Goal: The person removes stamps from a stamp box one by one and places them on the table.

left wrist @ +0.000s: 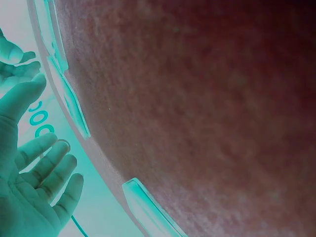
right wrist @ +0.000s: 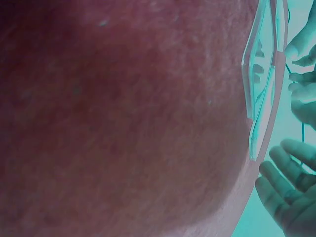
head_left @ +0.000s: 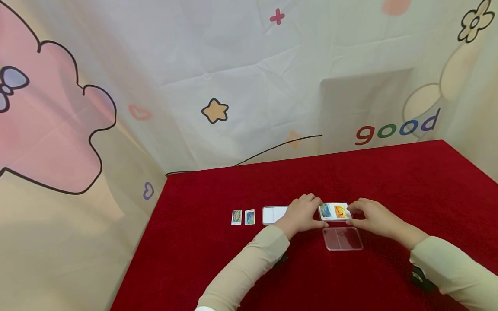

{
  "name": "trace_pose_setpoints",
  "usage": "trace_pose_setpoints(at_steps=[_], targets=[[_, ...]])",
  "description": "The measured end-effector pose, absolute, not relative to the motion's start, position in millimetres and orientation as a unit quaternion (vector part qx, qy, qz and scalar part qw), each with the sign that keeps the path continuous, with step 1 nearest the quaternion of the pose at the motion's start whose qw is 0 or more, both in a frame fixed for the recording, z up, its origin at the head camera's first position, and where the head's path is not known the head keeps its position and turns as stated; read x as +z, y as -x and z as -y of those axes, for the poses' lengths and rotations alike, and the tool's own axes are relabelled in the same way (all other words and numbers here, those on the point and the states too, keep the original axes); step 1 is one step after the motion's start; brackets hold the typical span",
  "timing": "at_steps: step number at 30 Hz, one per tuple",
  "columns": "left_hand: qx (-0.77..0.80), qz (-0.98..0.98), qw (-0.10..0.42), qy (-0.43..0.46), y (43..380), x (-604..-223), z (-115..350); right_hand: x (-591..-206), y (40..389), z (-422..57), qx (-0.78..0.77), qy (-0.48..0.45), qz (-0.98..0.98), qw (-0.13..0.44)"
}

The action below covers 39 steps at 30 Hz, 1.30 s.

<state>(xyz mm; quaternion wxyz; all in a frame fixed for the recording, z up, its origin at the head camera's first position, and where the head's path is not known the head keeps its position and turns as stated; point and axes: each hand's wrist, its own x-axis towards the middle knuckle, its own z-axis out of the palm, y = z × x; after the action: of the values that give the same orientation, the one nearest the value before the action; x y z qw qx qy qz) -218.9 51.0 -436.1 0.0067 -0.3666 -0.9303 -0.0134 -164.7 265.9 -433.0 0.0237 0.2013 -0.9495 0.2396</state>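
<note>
A white case (head_left: 332, 218) with a clear rim lies between my hands, bearing two small picture cards: a blue-green one (head_left: 325, 211) at left and an orange one (head_left: 340, 211) at right. My left hand (head_left: 301, 215) is at the case's left end, thumb and fingers spread toward its corners. At the right end is my right hand (head_left: 375, 218), its thumb and forefinger spread right by the edge. Both wrist views show the fingers apart and loosely extended, gripping nothing. Nearer to me lies a clear plastic lid (head_left: 342, 244).
Partly covered by my left hand, another white case (head_left: 271, 215) lies to the left. Beyond it are two small picture cards, one greenish (head_left: 236, 217) and one bluish (head_left: 250, 217). A red cloth (head_left: 202, 263) covers the table, with a printed curtain (head_left: 249, 86) behind.
</note>
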Motion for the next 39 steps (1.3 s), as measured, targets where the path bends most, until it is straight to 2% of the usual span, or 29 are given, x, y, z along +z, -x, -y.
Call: trace_pose_setpoints(at_steps=[5,10,24,39], targets=[[-0.032,0.933,0.002,0.359,223,-438,-54,-433,169,-262,0.255,-0.162,0.952,0.041],[-0.074,0.932,-0.030,0.353,228,-440,-56,-433,174,-257,0.267,-0.125,0.954,0.046],[-0.081,0.941,-0.060,0.323,237,-449,-63,-437,183,-250,0.283,-0.063,0.957,0.010],[-0.010,0.945,-0.038,0.325,236,-450,-68,-444,187,-250,0.305,-0.048,0.951,0.001]])
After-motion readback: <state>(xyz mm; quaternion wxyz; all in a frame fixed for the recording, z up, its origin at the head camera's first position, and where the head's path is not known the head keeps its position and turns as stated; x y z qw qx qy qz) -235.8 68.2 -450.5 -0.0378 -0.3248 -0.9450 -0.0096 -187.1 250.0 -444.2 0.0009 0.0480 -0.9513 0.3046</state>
